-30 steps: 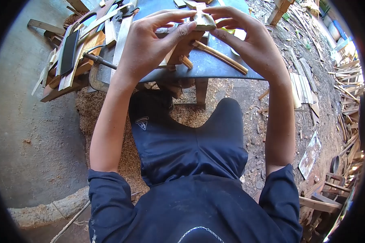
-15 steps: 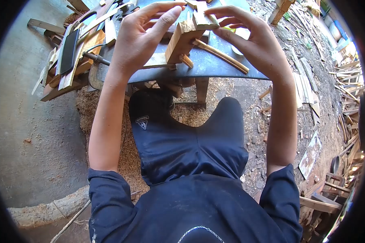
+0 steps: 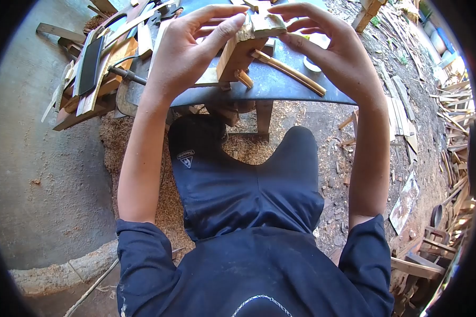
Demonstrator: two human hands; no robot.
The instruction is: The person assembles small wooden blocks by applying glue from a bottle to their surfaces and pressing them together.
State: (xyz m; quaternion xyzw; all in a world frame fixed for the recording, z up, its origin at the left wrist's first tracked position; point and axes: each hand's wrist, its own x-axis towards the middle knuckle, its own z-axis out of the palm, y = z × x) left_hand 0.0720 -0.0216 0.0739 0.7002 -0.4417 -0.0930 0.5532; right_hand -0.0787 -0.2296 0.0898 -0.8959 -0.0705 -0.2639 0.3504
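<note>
A small pale wooden block (image 3: 268,25) lies on top of a larger upright wooden block (image 3: 239,57) at the table's near edge. My right hand (image 3: 330,50) has its thumb and fingers curled round the small block's right side. From the left, my left hand (image 3: 198,45) is curled with its thumb at the block's left edge; its far fingertips are partly hidden. A wooden peg (image 3: 244,79) sticks out low from the larger block. To the right, a long thin wooden stick (image 3: 293,74) slants across the tabletop.
The blue-grey table (image 3: 301,95) stands before my knees. On its left, a metal clamp (image 3: 126,100) grips the edge near stacked boards and a dark phone (image 3: 91,66). Wood shavings (image 3: 143,185) cover the ground, and scrap wood (image 3: 457,158) is piled far right.
Both hands and the small block have shifted slightly right. My left thumb has come closer to the small block. The larger block and stick look almost unmoved.
</note>
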